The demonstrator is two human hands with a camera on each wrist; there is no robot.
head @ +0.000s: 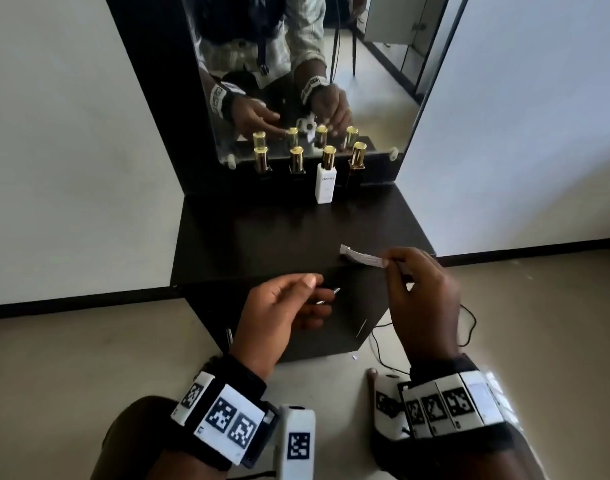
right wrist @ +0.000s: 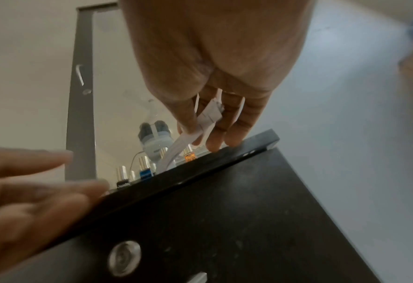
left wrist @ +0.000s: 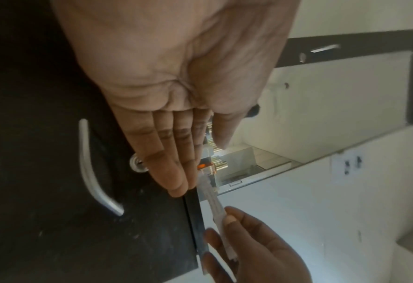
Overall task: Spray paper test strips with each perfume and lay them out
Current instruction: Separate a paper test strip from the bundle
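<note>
Four gold-capped perfume bottles stand in a row at the back of the black cabinet top (head: 262,237), under the mirror: two dark ones (head: 262,162) (head: 297,162), a white one (head: 325,183) and an amber one (head: 355,166). My right hand (head: 388,263) pinches a small bunch of white paper test strips (head: 360,258) (right wrist: 208,116) (left wrist: 215,208) by one end; the free ends point left over the cabinet's front right area. My left hand (head: 319,296) hovers empty at the front edge, fingers relaxed, a short way left of the strips.
The mirror (head: 365,81) rises behind the bottles, with white walls on both sides. The cabinet door below has a curved metal handle (left wrist: 89,166) and a round lock (left wrist: 137,162). A black cable (head: 469,327) lies on the floor at the right.
</note>
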